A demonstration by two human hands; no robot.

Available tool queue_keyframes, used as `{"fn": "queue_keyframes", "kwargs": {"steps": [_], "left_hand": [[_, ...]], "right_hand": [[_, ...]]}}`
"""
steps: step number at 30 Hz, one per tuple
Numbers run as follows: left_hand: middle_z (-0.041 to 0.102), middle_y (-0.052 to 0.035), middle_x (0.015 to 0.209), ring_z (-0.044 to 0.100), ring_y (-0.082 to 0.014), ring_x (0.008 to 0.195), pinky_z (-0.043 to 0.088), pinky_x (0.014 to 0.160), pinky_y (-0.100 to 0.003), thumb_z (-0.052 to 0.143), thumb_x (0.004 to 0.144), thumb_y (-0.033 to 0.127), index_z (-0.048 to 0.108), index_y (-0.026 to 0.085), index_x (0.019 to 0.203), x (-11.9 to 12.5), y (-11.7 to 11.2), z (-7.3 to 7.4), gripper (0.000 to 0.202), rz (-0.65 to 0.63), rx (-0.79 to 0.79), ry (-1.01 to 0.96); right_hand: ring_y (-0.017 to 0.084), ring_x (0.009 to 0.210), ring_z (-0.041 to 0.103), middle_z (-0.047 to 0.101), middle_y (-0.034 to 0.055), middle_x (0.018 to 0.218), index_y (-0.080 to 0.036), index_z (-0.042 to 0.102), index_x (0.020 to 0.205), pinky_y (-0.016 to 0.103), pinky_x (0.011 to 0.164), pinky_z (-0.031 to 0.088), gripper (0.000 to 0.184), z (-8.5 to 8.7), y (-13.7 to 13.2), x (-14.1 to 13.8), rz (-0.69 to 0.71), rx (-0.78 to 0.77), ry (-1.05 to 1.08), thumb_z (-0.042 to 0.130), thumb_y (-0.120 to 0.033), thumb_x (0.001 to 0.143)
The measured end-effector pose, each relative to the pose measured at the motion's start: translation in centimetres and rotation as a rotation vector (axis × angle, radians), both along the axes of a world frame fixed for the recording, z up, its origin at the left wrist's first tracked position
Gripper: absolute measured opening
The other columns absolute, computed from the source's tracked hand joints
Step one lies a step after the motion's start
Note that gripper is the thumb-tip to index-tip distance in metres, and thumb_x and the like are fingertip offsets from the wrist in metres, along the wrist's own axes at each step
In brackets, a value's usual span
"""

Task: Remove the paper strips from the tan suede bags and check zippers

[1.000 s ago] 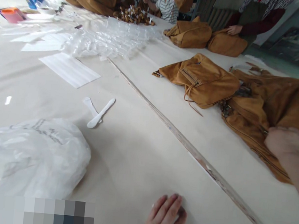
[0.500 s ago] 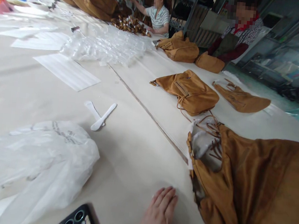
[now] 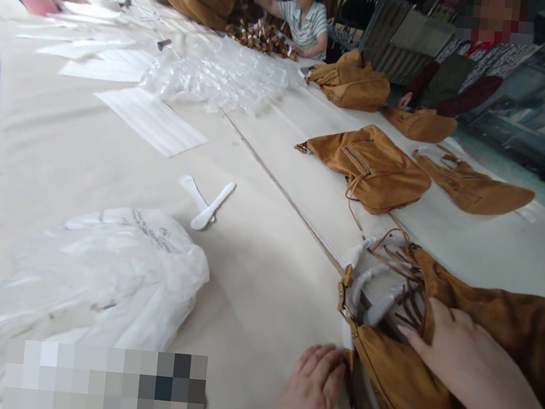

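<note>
A large brown leather bag (image 3: 397, 362) lies at the lower right, its mouth facing left. White plastic wrapping (image 3: 383, 297) and thin brown cords show inside the opening. My right hand (image 3: 460, 348) grips the bag's upper rim, with the thumb at the mouth and the other fingers partly hidden by the leather. Beside the strap and buckle edge, my left hand (image 3: 311, 386) rests low over the table, palm down. Its fingers are extended, slightly bent and side by side, with the tips close to the strap; whether they touch it I cannot tell.
More brown bags (image 3: 371, 168) lie along the right side. A crumpled plastic bag (image 3: 118, 274), two crossed white serrated strips (image 3: 208, 205), foam sheets (image 3: 150, 120) and clear wrap (image 3: 226, 76) are on the table (image 3: 256, 279). Two people work at the far edge.
My right hand has come into view from the right and taken hold of the bag's rim. My left hand has shifted slightly right, closer to the strap. The view has turned left.
</note>
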State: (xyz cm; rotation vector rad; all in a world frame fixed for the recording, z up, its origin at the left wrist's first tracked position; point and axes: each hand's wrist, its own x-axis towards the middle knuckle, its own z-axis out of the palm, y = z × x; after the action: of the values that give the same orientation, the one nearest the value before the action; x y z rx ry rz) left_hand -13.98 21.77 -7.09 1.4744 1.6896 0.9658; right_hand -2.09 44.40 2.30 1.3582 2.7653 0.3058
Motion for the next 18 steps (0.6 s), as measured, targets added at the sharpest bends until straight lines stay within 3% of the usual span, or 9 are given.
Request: {"fn": "queue_keyframes", "kwargs": {"steps": [3, 6, 10, 12, 15, 18], "left_hand": [[0.046, -0.0105, 0.145, 0.040, -0.0305, 0.134, 0.030, 0.117, -0.049, 0.061, 0.076, 0.022, 0.048, 0.013, 0.137, -0.1, 0.0, 0.5, 0.063, 0.021, 0.020, 0.018], [0.050, -0.0126, 0.140, 0.044, -0.0303, 0.131, 0.034, 0.114, -0.050, 0.061, 0.077, 0.022, 0.050, 0.014, 0.134, 0.1, -0.2, 1.0, 0.058, 0.091, 0.066, 0.067], [0.055, -0.0127, 0.133, 0.049, -0.0271, 0.125, 0.040, 0.108, -0.049, 0.053, 0.088, 0.027, 0.052, 0.018, 0.131, 0.6, -0.4, 1.6, 0.044, 0.178, 0.159, 0.119], [0.059, -0.0115, 0.129, 0.052, -0.0254, 0.122, 0.042, 0.106, -0.048, 0.048, 0.091, 0.028, 0.055, 0.021, 0.126, 0.8, -0.3, 1.6, 0.036, 0.230, 0.199, 0.087], [0.066, -0.0104, 0.114, 0.059, -0.0243, 0.112, 0.044, 0.102, -0.044, 0.043, 0.094, 0.034, 0.064, 0.020, 0.111, 0.9, 0.1, 1.1, 0.030, 0.367, 0.234, -0.146], [0.069, -0.0084, 0.089, 0.065, -0.0225, 0.092, 0.051, 0.089, -0.037, 0.044, 0.093, 0.041, 0.067, 0.017, 0.085, 0.6, 0.7, 0.8, 0.034, 0.661, 0.253, -0.552]], "right_hand": [[0.030, 0.066, 0.066, 0.065, 0.0213, 0.079, 0.004, 0.051, 0.122, 0.037, 0.060, 0.049, 0.053, -2.2, -0.8, -1.8, -0.141, 0.072, -0.261, 0.060, -0.025, 0.079], [0.025, 0.073, 0.067, 0.066, 0.0203, 0.087, 0.003, 0.049, 0.124, 0.031, 0.064, 0.047, 0.043, -3.3, -3.7, -1.7, -0.154, 0.124, -0.176, 0.045, -0.003, 0.081], [0.028, 0.086, 0.066, 0.066, 0.0203, 0.099, -0.004, 0.059, 0.112, 0.034, 0.073, 0.048, 0.031, -3.9, -6.6, -0.7, -0.290, 0.140, 0.084, 0.046, -0.006, 0.084], [0.028, 0.088, 0.066, 0.067, 0.0194, 0.101, -0.007, 0.062, 0.109, 0.035, 0.074, 0.049, 0.028, -4.0, -7.7, 0.3, -0.365, 0.069, 0.287, 0.047, -0.010, 0.086], [0.023, 0.088, 0.067, 0.069, 0.0139, 0.099, -0.012, 0.065, 0.104, 0.032, 0.076, 0.051, 0.025, -2.4, -9.7, 2.9, -0.389, -0.040, 0.592, 0.046, -0.014, 0.088], [0.020, 0.091, 0.066, 0.070, 0.0076, 0.097, -0.017, 0.067, 0.100, 0.030, 0.083, 0.051, 0.024, 2.4, -13.7, 6.8, -0.323, 0.089, 0.838, 0.047, -0.025, 0.091]]}}
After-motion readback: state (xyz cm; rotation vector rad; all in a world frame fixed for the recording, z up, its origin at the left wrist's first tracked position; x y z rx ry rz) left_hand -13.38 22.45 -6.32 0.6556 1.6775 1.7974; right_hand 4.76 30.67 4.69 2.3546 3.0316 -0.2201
